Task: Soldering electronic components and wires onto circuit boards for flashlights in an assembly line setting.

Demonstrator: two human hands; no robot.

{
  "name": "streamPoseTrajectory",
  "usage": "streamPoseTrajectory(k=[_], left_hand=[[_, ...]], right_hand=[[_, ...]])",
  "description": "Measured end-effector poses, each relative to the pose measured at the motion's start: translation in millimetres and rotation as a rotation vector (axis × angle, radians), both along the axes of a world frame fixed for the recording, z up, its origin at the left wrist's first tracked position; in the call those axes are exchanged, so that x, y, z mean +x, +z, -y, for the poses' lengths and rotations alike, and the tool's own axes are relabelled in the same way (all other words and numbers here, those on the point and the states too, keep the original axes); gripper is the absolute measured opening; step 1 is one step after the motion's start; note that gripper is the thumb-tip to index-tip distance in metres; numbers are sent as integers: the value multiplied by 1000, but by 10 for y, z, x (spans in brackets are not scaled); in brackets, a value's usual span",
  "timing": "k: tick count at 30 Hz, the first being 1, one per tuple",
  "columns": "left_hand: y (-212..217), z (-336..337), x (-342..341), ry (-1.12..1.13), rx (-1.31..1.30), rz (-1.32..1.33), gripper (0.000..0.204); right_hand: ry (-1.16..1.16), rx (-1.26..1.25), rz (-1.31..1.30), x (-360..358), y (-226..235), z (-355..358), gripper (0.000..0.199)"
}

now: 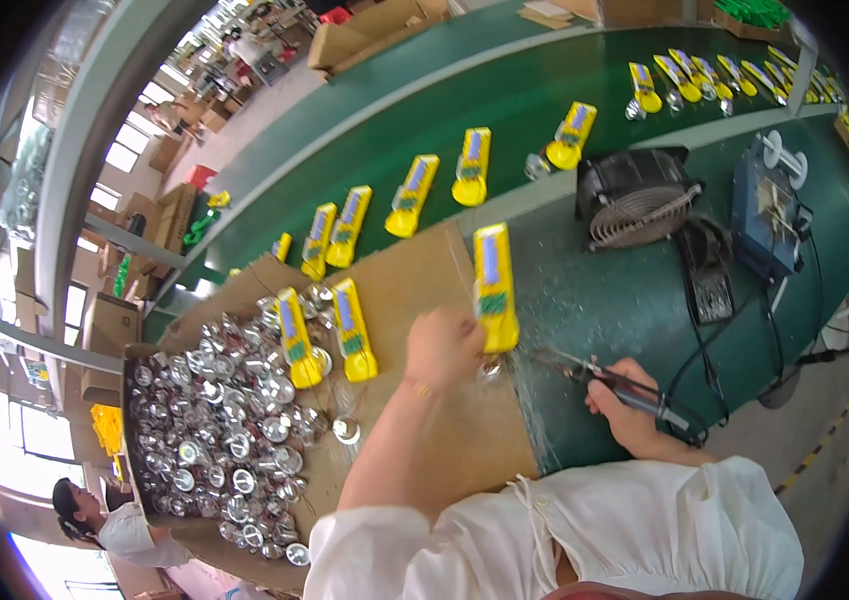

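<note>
My left hand (440, 350), smeared by motion, has its fingers at the left edge of a yellow plastic casing (497, 290) with a green circuit board in it. Whether the fingers grip the casing cannot be made out. A small silver reflector (490, 370) shows just below that casing. On the right, my right hand (630, 400) is closed around the handle of a soldering iron (635, 396), whose metal tip points left toward the casing's lower end. Two more yellow casings (353, 332) lie to the left, beside a heap of silver reflectors (235, 430).
The reflectors fill a cardboard tray (445, 250) at left. Beyond it, several yellow casings (413, 195) lie along a green conveyor belt (345, 150). A black fan (638, 197), an iron stand (707, 275) and a blue soldering station (767, 210) stand at right. Another person (125, 530) is at lower left.
</note>
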State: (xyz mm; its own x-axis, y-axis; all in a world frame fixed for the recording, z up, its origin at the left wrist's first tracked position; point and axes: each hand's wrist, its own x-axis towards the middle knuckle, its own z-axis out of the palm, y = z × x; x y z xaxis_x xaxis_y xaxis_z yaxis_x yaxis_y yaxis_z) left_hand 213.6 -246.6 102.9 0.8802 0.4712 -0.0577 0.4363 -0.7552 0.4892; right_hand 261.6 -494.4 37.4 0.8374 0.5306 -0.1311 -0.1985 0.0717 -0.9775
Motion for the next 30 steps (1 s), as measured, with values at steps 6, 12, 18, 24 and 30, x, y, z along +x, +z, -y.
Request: streamPoseTrajectory(k=[6, 12, 18, 24, 30], left_hand=[[-260, -613, 1744, 101, 59, 173, 29], [-336, -1222, 1855, 140, 358, 17, 22], [-453, -993, 1329, 103, 198, 214, 17], [-68, -265, -558, 221, 16, 236, 21], [1002, -1358, -1410, 559, 471, 308, 32]], right_hand=[[-77, -22, -59, -34, -96, -41, 15], [-46, 29, -93, 46, -34, -68, 15], [-24, -65, -3, 30, 66, -82, 15], [-29, -35, 42, -8, -49, -72, 12], [-83, -62, 118, -2, -82, -120, 11]])
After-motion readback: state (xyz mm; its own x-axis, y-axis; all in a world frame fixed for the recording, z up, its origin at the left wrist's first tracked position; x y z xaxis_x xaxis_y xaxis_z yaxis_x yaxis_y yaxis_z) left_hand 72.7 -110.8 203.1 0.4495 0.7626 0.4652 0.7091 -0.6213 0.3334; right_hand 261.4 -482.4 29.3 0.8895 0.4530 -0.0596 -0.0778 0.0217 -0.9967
